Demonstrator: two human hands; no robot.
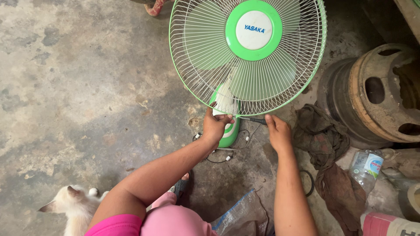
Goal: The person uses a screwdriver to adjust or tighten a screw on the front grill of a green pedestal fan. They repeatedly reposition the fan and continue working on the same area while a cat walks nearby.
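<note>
A green and white electric fan [249,57] lies face up on the concrete floor, its wire grille [197,57] over pale green blades. My left hand [215,126] grips the lower rim of the grille above the fan's green and white base [229,133]. My right hand [278,131] holds a dark-handled screwdriver [253,119], its tip pointing left at the rim beside my left fingers. Thin wires [221,157] trail out from under the base.
A rusty wheel rim [378,96] stands at the right, with dirty rags [326,148] and a plastic bottle [366,168] in front of it. A plastic bag [243,216] lies by my knee. A white cat [74,205] sits at lower left.
</note>
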